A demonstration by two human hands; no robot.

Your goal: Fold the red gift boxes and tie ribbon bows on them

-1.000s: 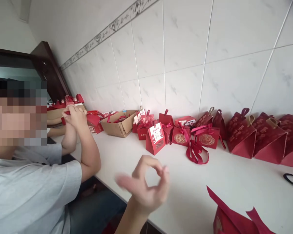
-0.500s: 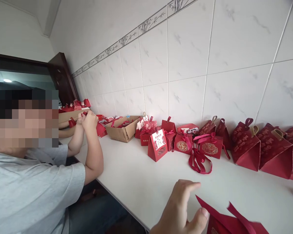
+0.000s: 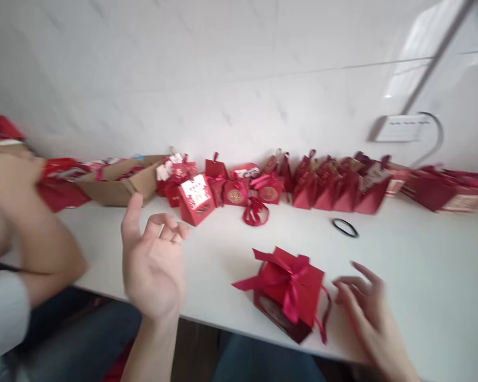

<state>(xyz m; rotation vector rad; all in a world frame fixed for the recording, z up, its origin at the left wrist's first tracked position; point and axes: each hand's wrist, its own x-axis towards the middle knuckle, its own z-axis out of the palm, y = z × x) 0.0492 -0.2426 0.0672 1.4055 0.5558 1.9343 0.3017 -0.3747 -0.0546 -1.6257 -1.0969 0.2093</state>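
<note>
One ribboned box (image 3: 306, 293), near front of bench (image 3: 442, 270): careless knock could drop it; left grip (image 3: 155, 268), right grip (image 3: 369, 310) empty.

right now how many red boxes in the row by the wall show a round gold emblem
2 visible: the left emblem box and the right emblem box, side by side, with the loose ribbon in front between them. Others may be hidden or turned away.

One head-worn camera is looking forward and down across the table (image 3: 442, 276) towards the wall (image 3: 223, 63), viewing the left hand (image 3: 155, 268) and right hand (image 3: 368, 307) closely.
</note>
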